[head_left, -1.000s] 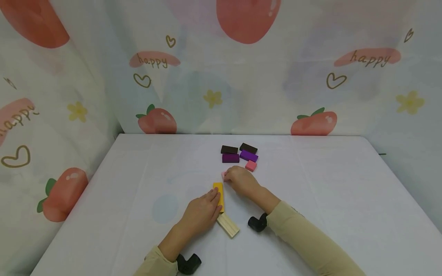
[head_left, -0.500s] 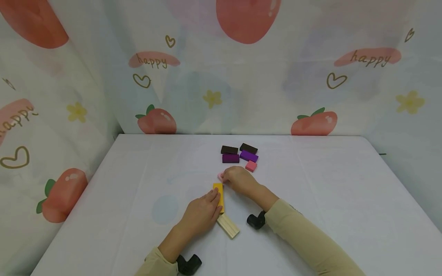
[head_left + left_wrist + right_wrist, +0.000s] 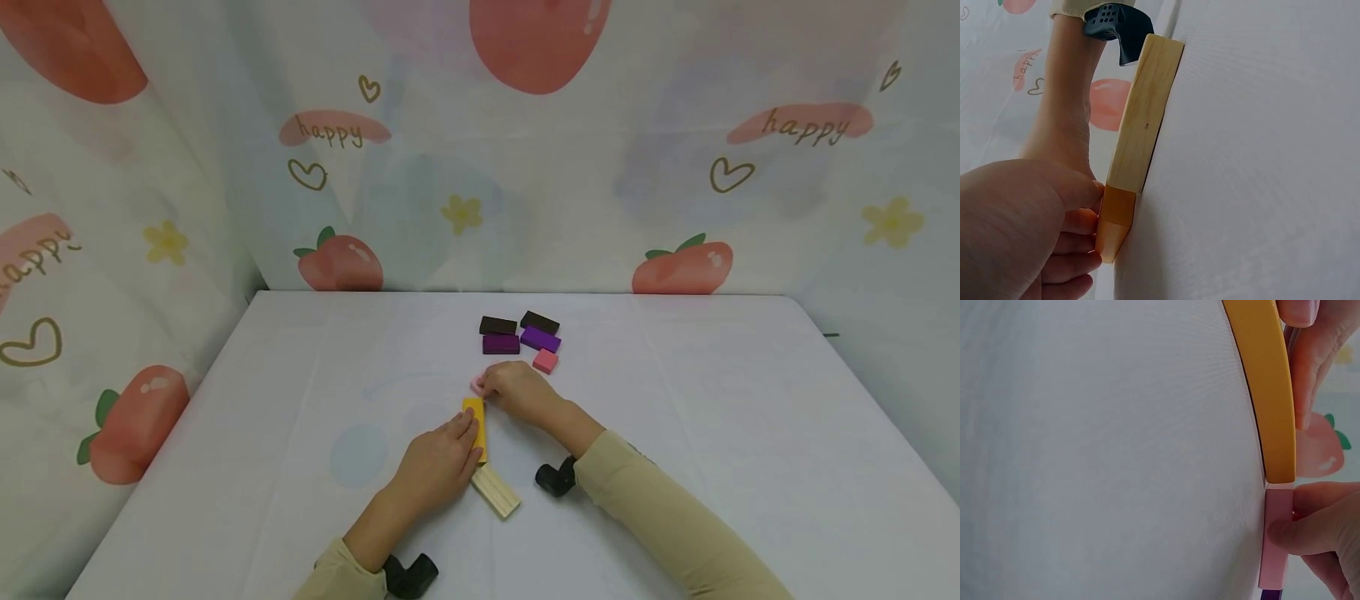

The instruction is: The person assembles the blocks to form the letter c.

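Note:
On the table my left hand [image 3: 438,462] rests with straight fingers on a yellow block [image 3: 481,433], as the left wrist view also shows. A pale wooden block [image 3: 496,491] lies at its near end, set at an angle to it. Just past its far end, my right hand [image 3: 522,392] pinches a light pink block [image 3: 476,383], mostly covered by the fingers in the head view. The right wrist view shows the thumb pressed on the side of the pink block [image 3: 1275,569], its end close to the yellow block [image 3: 1272,406].
Behind the right hand lie two dark blocks [image 3: 498,326], a dark purple block [image 3: 501,344], a brighter purple block [image 3: 541,339] and a coral pink block [image 3: 545,361]. Printed cloth [image 3: 525,200] hangs around the white table [image 3: 675,400].
The light pink block has shifted left and turned toward the yellow block's far end, with my right hand following slightly. My left hand, the yellow block and the wooden block stay nearly still.

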